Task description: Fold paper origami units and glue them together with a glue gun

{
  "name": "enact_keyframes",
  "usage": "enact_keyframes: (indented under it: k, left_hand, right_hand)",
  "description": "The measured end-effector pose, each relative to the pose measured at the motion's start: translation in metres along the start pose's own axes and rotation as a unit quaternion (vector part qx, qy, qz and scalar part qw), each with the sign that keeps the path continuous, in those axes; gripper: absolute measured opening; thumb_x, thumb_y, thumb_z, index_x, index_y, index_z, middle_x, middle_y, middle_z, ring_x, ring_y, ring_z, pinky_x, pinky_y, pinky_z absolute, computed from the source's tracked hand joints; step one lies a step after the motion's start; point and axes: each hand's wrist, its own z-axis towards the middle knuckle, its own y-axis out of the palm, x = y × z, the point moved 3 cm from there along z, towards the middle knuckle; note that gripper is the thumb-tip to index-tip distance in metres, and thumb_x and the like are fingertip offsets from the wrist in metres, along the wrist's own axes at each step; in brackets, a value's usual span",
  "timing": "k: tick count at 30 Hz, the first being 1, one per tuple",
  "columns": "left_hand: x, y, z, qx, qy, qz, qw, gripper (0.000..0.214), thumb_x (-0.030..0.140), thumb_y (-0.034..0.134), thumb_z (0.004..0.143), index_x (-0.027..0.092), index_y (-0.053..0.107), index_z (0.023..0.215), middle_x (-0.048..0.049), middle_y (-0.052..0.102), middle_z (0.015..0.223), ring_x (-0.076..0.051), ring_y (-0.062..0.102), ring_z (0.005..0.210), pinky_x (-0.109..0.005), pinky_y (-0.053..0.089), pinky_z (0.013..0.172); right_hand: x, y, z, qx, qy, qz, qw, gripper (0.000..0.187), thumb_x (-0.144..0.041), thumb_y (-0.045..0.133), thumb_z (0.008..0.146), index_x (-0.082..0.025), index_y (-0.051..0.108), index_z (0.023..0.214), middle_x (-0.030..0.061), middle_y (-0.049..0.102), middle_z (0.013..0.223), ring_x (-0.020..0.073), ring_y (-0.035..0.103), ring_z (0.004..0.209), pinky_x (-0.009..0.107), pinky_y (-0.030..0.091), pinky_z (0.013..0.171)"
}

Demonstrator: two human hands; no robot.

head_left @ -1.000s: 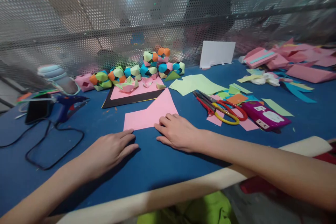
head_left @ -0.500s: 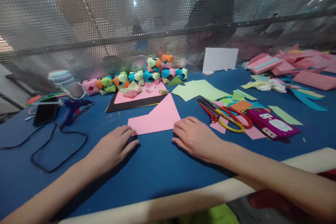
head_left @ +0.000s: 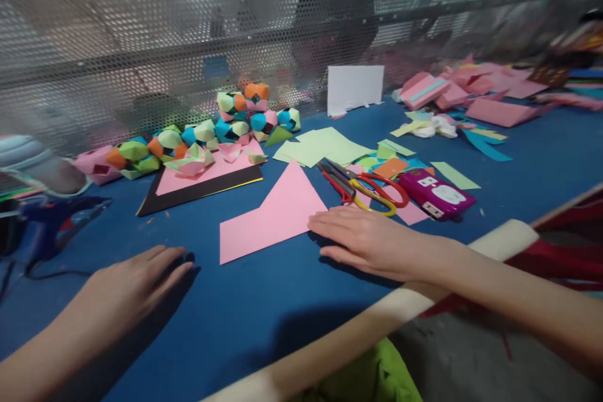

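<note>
My left hand (head_left: pixel 129 286) has moved away to lower left, empty, while my right hand (head_left: pixel 367 240), unclenched, touches the centre paper (head_left: pixel 285 210), probably for steadying.

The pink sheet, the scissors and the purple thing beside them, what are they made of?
Pink sheet: matte paper, it seems; thin, with crisp edges. Scissors: blades probably metal, grey with some shine; red and yellow handles look like smooth plastic. Purple thing: glossy, perhaps plastic, since it catches light.

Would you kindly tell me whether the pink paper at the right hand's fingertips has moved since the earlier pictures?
Yes: the pink paper has shifted to the right, away from the resting black sheet.
</note>
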Motion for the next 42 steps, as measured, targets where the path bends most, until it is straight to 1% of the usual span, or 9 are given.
enact_keyframes:
  k: [3,5,10,15,19,22,29,35,42]
  left_hand:
    - [-0.003,-0.001,0.004,-0.028,-0.004,-0.007,1.0,0.055,0.062,0.029,0.086,0.024,0.066,0.1,-0.0059,0.069,0.103,-0.029,0.067,0.091,-0.043,0.054,0.076]
    - [0.0,-0.002,0.007,-0.011,0.005,-0.017,1.0,0.06,0.066,0.027,0.085,0.024,0.064,0.106,-0.0065,0.066,0.113,-0.03,0.064,0.101,-0.045,0.052,0.087]
    - [0.031,0.004,0.031,0.008,0.075,-0.06,0.995,0.067,0.068,0.025,0.086,0.022,0.057,0.123,-0.0084,0.053,0.135,-0.028,0.052,0.121,-0.041,0.042,0.104]
    - [0.064,0.019,0.065,0.01,0.153,-0.058,0.986,0.069,0.066,0.035,0.086,0.02,0.045,0.136,-0.012,0.033,0.15,-0.03,0.033,0.136,-0.048,0.032,0.109]
    - [0.073,0.027,0.077,0.005,0.171,-0.037,0.985,0.06,0.06,0.033,0.089,0.024,0.047,0.135,-0.0107,0.037,0.148,-0.028,0.035,0.135,-0.048,0.032,0.108]
    - [0.071,0.027,0.075,0.001,0.161,-0.036,0.986,0.058,0.058,0.033,0.09,0.024,0.05,0.133,-0.01,0.042,0.146,-0.028,0.038,0.133,-0.048,0.033,0.108]
    - [0.061,0.011,0.053,-0.052,0.14,-0.078,0.986,0.062,0.064,0.042,0.083,0.024,0.055,0.129,-0.011,0.046,0.142,-0.031,0.047,0.125,-0.044,0.041,0.102]
    - [0.061,0.003,0.06,-0.055,0.111,-0.142,0.982,0.063,0.064,0.05,0.078,0.022,0.056,0.124,-0.0105,0.055,0.131,-0.029,0.052,0.118,-0.041,0.043,0.099]
    - [0.067,0.004,0.088,-0.053,0.047,-0.188,0.98,0.066,0.049,0.064,0.065,0.017,0.054,0.121,-0.0106,0.063,0.111,-0.028,0.06,0.097,-0.036,0.049,0.081]
  right_hand:
    - [0.019,-0.01,-0.01,0.037,0.061,-0.035,0.997,0.032,-0.031,0.039,0.096,-0.016,0.058,0.117,0.0114,0.063,0.12,0.0212,0.059,0.108,0.038,0.048,0.093]
    - [0.038,-0.014,-0.018,0.035,0.135,-0.091,0.986,0.031,-0.028,0.038,0.096,-0.015,0.061,0.113,0.0118,0.065,0.116,0.0235,0.06,0.106,0.039,0.047,0.09]
    - [0.077,-0.01,-0.037,-0.09,0.3,-0.185,0.932,0.026,-0.024,0.041,0.093,-0.009,0.062,0.097,0.0152,0.067,0.09,0.0249,0.064,0.08,0.032,0.045,0.065]
    - [0.078,-0.006,-0.035,-0.116,0.294,-0.199,0.928,0.027,-0.021,0.037,0.094,-0.008,0.061,0.1,0.0159,0.066,0.087,0.0234,0.063,0.078,0.031,0.041,0.063]
    - [0.075,-0.01,-0.019,-0.079,0.269,-0.191,0.941,0.03,-0.021,0.037,0.094,-0.008,0.064,0.095,0.0165,0.066,0.096,0.0233,0.061,0.089,0.031,0.042,0.071]
    - [0.075,-0.012,0.0,-0.061,0.264,-0.183,0.945,0.034,-0.027,0.034,0.095,-0.011,0.065,0.095,0.015,0.067,0.098,0.0252,0.061,0.093,0.032,0.043,0.073]
    - [0.076,-0.004,0.035,-0.102,0.295,-0.161,0.936,0.029,-0.032,0.044,0.09,-0.012,0.062,0.1,0.0169,0.068,0.095,0.0287,0.064,0.087,0.033,0.044,0.066]
    - [0.075,-0.007,0.035,-0.079,0.345,-0.1,0.93,0.031,-0.026,0.045,0.084,-0.012,0.055,0.11,0.0183,0.065,0.106,0.0306,0.063,0.092,0.033,0.042,0.066]
    - [0.071,-0.022,0.018,-0.06,0.367,-0.032,0.928,0.029,-0.028,0.046,0.08,-0.012,0.056,0.102,0.0167,0.066,0.101,0.0287,0.062,0.087,0.03,0.038,0.06]
